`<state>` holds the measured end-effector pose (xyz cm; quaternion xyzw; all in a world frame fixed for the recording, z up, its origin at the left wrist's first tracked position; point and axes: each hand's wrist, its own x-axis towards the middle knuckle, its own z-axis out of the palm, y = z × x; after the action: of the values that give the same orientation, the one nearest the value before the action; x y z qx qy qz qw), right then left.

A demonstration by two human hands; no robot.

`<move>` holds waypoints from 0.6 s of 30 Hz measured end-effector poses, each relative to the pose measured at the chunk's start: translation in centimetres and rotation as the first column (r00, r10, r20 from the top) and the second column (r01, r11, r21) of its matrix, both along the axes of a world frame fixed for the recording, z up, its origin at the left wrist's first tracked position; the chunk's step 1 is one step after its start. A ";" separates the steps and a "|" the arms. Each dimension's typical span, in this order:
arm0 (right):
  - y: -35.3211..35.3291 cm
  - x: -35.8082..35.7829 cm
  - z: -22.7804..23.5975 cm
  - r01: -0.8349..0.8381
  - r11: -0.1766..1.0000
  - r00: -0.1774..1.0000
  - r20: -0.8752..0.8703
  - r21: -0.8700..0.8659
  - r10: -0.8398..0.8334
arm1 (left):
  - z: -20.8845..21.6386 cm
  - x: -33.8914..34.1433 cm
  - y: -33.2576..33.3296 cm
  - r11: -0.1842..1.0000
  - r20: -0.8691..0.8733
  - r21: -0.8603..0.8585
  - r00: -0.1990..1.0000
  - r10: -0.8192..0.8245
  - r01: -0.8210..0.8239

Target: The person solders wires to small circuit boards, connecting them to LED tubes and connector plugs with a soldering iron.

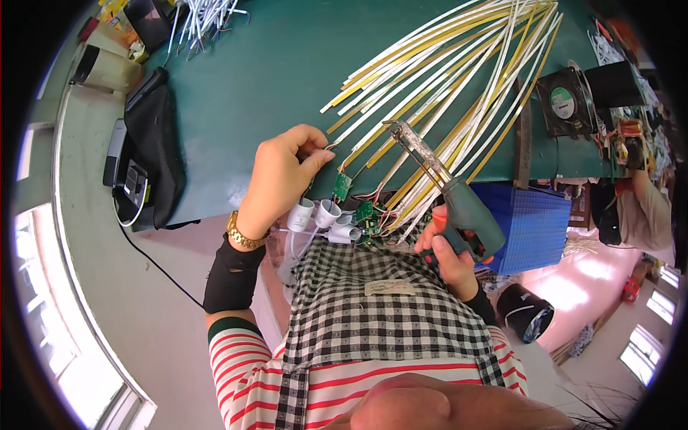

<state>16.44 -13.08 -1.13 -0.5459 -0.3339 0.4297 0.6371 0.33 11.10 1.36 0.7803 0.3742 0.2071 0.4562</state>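
The green desk (236,93) leaves open room left of the fanned white-and-yellow strips (430,79). A soldering gun (473,215), gripped by the right hand (450,258) just off the near edge, angles up-left over them. The left hand (289,166) curls inward, near a small circuit board (342,186), pinching thin wire (332,146).

Bright daylight fills the room, and the windows (50,308) beyond the near left corner of the worktop (229,100) burn out almost to white. Off its near right corner, glare bleaches the pink floor (573,287) in patches. Shadows on the green surface are faint and soft. Fisheye distortion bows the worktop's edges, and black surrounds the view (deepest in the corners). The soldering gun (469,211) looks crisp; detail near the right rim softens.
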 end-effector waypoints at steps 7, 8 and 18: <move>0.7 -0.2 0.0 -0.002 1.000 0.999 -0.054 0.020 0.003 | -1.0 1.4 -0.5 0.984 -0.075 0.163 0.994 0.084 -0.071; 0.9 -0.3 0.0 -0.017 1.000 0.998 -0.055 0.025 0.018 | -1.2 1.5 -0.5 0.972 -0.100 0.225 0.991 0.093 -0.068; 1.0 -0.1 -2.2 -0.232 0.969 0.944 0.220 -0.084 0.245 | -1.2 1.7 -0.2 0.945 -0.124 0.326 0.989 0.075 -0.030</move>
<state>16.33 -12.09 -3.33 -0.5653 -0.4561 0.4472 0.5219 2.06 10.86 0.20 0.8465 0.3858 0.2247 0.2900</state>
